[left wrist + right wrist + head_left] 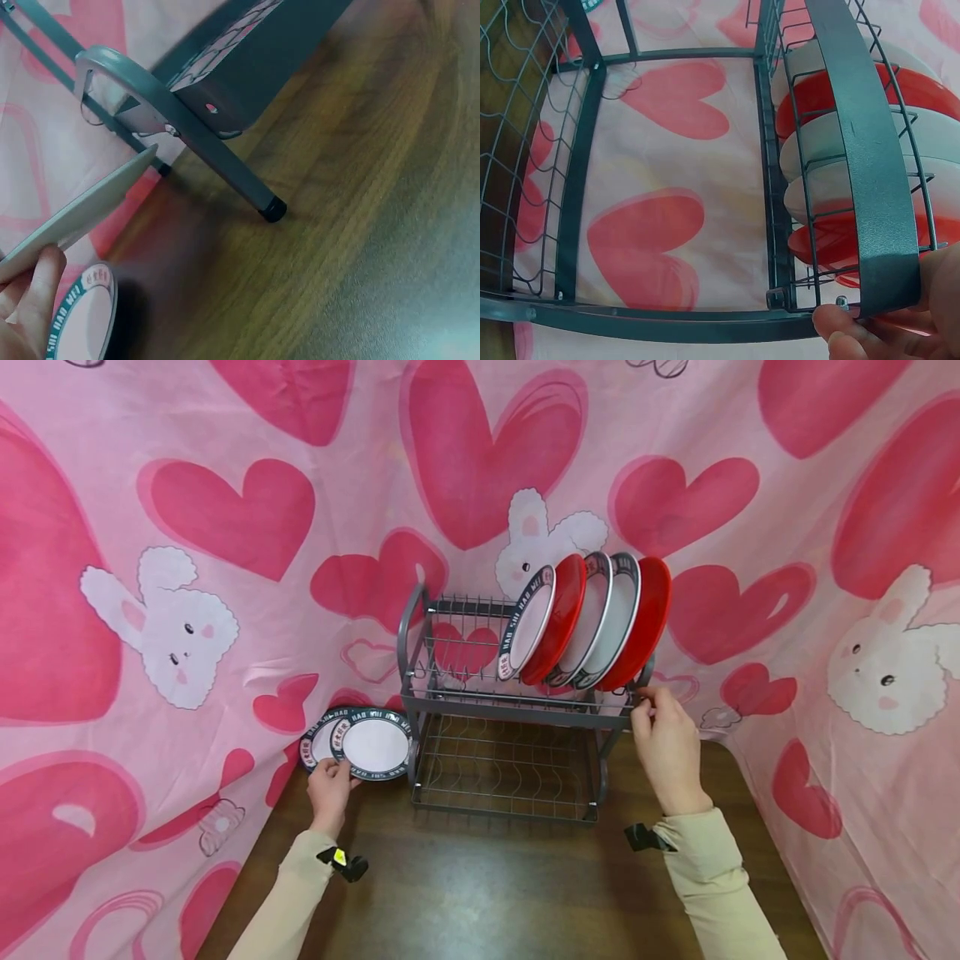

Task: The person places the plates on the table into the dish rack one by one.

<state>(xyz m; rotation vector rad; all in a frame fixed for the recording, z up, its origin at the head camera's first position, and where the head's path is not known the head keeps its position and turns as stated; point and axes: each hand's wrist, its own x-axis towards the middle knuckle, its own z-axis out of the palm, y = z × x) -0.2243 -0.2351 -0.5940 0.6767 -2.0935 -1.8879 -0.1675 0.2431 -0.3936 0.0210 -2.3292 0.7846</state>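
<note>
My left hand (pixel 330 793) pinches the near edge of a white plate with a dark lettered rim (pixel 377 744), raised left of the rack. Partly beneath it in the head view, a second lettered plate (pixel 84 319) lies low near the table. With thumb and fingers, my right hand (pixel 666 747) grips the upper right corner of the grey two-tier dish rack (pixel 517 710). In the upper tier stand several plates on edge: a red plate (pixel 645 622) at the right end, lettered plates (pixel 528 622) and another red plate (pixel 557 620).
The rack's lower wire tier (pixel 502 768) holds no plates. Dark wooden tabletop (pixel 465 885) extends in front of the rack. A pink cloth with hearts and rabbits (pixel 225 610) hangs behind and at both sides.
</note>
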